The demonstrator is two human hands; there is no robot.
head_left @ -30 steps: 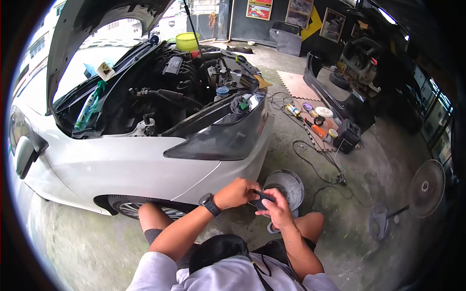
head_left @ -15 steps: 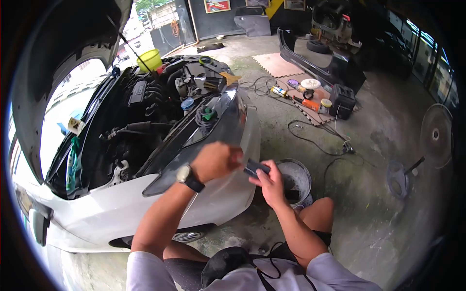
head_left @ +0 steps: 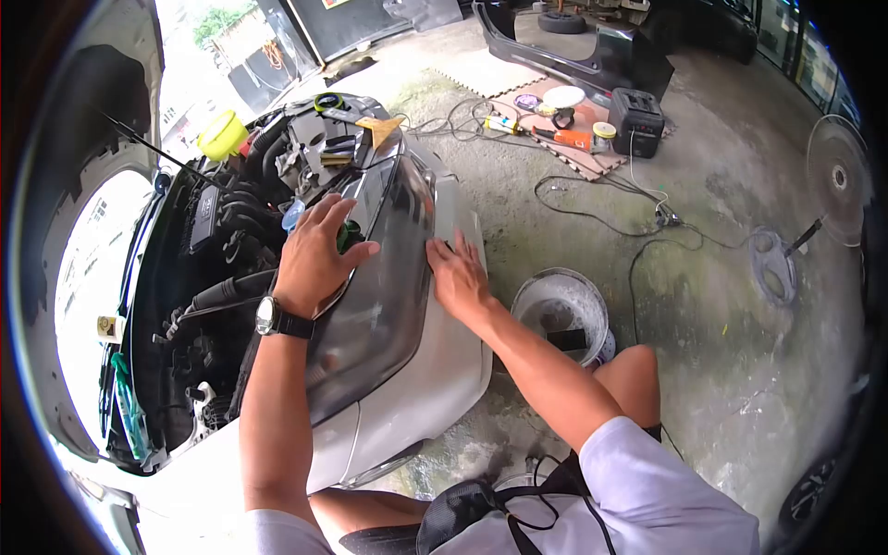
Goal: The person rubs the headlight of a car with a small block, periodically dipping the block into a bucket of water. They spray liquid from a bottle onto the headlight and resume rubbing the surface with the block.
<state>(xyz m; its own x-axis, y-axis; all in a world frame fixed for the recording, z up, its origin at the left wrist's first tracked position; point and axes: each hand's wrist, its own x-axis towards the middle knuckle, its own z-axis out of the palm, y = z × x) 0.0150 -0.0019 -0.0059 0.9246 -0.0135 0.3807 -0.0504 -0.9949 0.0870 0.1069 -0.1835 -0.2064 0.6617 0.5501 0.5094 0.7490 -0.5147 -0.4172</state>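
My left hand (head_left: 319, 254), with a watch (head_left: 266, 316) at the wrist, is over the inner edge of the car's headlight (head_left: 375, 319), fingers spread and nothing seen in it. My right hand (head_left: 458, 275) rests at the outer edge of the headlight, on the white bumper (head_left: 450, 324), its fingers apart. The dark block it held earlier cannot be made out. Something green shows just behind my left hand.
The open engine bay (head_left: 231, 240) lies at the left, with a yellow container (head_left: 221, 136) behind. A bucket (head_left: 592, 305) stands right of the bumper. Farther off are cables, an orange tool (head_left: 572, 139), a black box (head_left: 635, 122) and a fan (head_left: 839, 178).
Both hands have parted and come onto the headlight area, my left hand opening out. The dark block no longer shows in my right hand. The view has shifted closer to the headlight.
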